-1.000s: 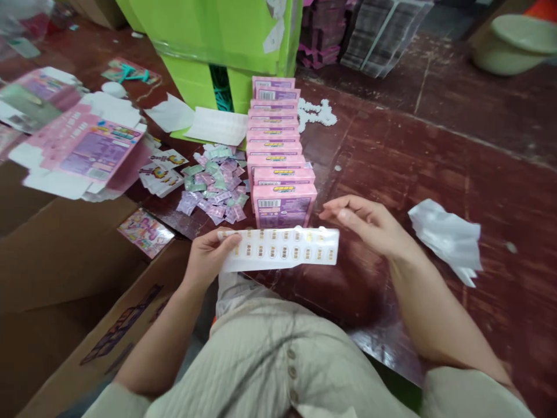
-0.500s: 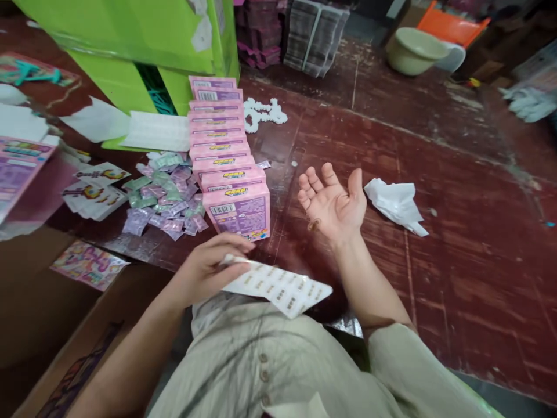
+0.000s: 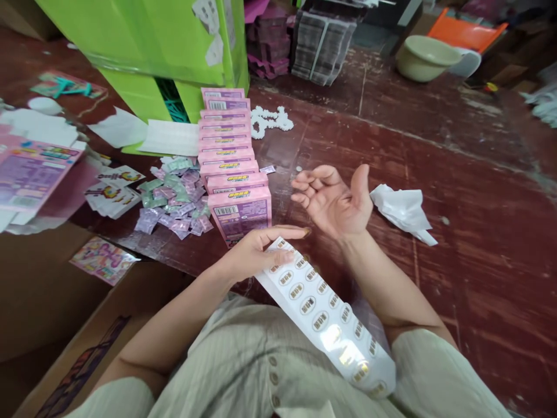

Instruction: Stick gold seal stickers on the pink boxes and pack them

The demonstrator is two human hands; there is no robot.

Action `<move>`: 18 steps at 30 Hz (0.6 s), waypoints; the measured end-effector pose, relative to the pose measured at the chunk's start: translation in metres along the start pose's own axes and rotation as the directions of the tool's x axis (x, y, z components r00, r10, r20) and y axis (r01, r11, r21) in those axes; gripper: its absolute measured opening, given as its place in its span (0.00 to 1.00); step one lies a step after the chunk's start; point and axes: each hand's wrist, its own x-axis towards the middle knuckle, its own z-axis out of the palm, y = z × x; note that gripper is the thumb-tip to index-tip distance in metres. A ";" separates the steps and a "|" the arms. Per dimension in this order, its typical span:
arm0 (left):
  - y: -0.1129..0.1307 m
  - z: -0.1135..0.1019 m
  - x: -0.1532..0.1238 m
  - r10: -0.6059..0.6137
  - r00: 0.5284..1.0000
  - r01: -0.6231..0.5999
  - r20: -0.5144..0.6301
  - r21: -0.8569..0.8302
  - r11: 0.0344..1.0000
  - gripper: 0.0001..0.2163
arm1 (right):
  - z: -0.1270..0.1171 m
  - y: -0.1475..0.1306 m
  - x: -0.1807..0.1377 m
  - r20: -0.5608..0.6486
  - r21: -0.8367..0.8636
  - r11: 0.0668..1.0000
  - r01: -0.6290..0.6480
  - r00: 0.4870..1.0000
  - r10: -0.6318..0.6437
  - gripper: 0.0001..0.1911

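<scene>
My left hand (image 3: 256, 252) pinches the top end of a white sticker sheet (image 3: 324, 316) printed with rows of gold oval labels; the sheet hangs down over my lap. My right hand (image 3: 335, 197) is held palm up just beyond it, fingers loosely curled, holding nothing. A row of pink boxes (image 3: 230, 157) stands in a line in front of me, its nearest box just left of my left hand. A heap of small pastel sachets (image 3: 174, 194) lies left of the row.
A crumpled white paper (image 3: 402, 212) lies right of my right hand. Green cartons (image 3: 143, 40) stand behind the row. Flat pink box blanks (image 3: 30, 174) and cards lie at left, a brown cardboard box (image 3: 65, 325) at lower left. A basin (image 3: 426, 55) sits far right.
The sticker sheet swung from level to hanging down over my lap. My right hand let go of it, turned palm up, and its fingers curled slightly.
</scene>
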 end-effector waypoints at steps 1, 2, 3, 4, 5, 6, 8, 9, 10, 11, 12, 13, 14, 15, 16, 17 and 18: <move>0.002 -0.002 -0.004 0.036 0.999 -0.035 -0.019 0.033 0.999 0.20 | -0.004 0.000 -0.001 0.018 -0.029 1.000 0.009 1.000 -0.008 0.42; 0.004 -0.005 -0.008 0.071 0.997 -0.068 -0.039 0.072 0.995 0.19 | -0.006 0.000 -0.003 0.065 -0.087 0.996 0.016 0.998 -0.010 0.39; 0.006 -0.009 -0.013 0.107 0.992 -0.100 -0.060 0.109 0.989 0.19 | -0.007 -0.001 -0.005 0.134 -0.166 0.986 0.029 0.991 -0.007 0.34; 0.007 -0.012 -0.018 0.139 0.987 -0.127 -0.077 0.139 0.982 0.19 | -0.007 -0.002 -0.007 0.209 -0.249 0.967 0.053 0.978 0.000 0.29; 0.008 -0.016 -0.023 0.166 0.982 -0.150 -0.091 0.159 0.976 0.19 | -0.005 -0.003 -0.009 0.280 -0.317 0.944 0.088 0.960 0.005 0.23; 0.008 -0.019 -0.028 0.186 0.977 -0.168 -0.099 0.168 0.971 0.19 | -0.001 -0.004 -0.010 0.337 -0.358 0.926 0.123 0.941 0.006 0.17; 0.009 -0.025 -0.040 0.208 0.972 -0.187 -0.108 0.173 0.967 0.18 | 0.010 -0.007 -0.009 0.399 -0.375 0.909 0.180 0.917 -0.017 0.11; 0.009 -0.029 -0.046 0.209 0.972 -0.188 -0.110 0.180 0.966 0.18 | 0.016 -0.009 -0.006 0.422 -0.376 0.904 0.203 0.906 -0.028 0.10; 0.009 -0.032 -0.053 0.211 0.971 -0.186 -0.116 0.194 0.963 0.18 | 0.022 -0.011 -0.001 0.433 -0.380 0.897 0.226 0.900 -0.043 0.09; 0.010 -0.036 -0.060 0.222 0.966 -0.190 -0.131 0.218 0.957 0.18 | 0.028 -0.014 0.004 0.431 -0.383 0.889 0.250 0.900 -0.067 0.09; 0.010 -0.041 -0.068 0.240 0.958 -0.196 -0.160 0.247 0.949 0.17 | 0.033 -0.017 0.011 0.417 -0.390 0.879 0.275 0.904 -0.098 0.09; 0.009 -0.046 -0.076 0.269 0.941 -0.208 -0.205 0.277 0.938 0.17 | 0.037 -0.019 0.019 0.400 -0.402 0.865 0.300 0.907 -0.129 0.10; 0.008 -0.052 -0.084 0.303 0.917 -0.222 -0.261 0.297 0.929 0.17 | 0.041 -0.021 0.027 0.396 -0.421 0.847 0.325 0.906 -0.150 0.10; 0.007 -0.058 -0.092 0.326 0.886 -0.231 -0.329 0.297 0.926 0.17 | 0.044 -0.022 0.035 0.409 -0.448 0.821 0.353 0.898 -0.163 0.10; 0.005 -0.064 -0.099 0.326 0.855 -0.229 -0.403 0.270 0.935 0.19 | 0.047 -0.021 0.042 0.444 -0.483 0.786 0.386 0.882 -0.161 0.10; 0.003 -0.070 -0.105 0.303 0.827 -0.223 -0.474 0.217 0.950 0.22 | 0.050 -0.019 0.049 0.492 -0.525 0.738 0.423 0.859 -0.143 0.10; 0.001 -0.075 -0.110 0.257 0.805 -0.213 -0.534 0.145 0.966 0.26 | 0.052 -0.015 0.055 0.532 -0.573 0.680 0.458 0.838 -0.117 0.09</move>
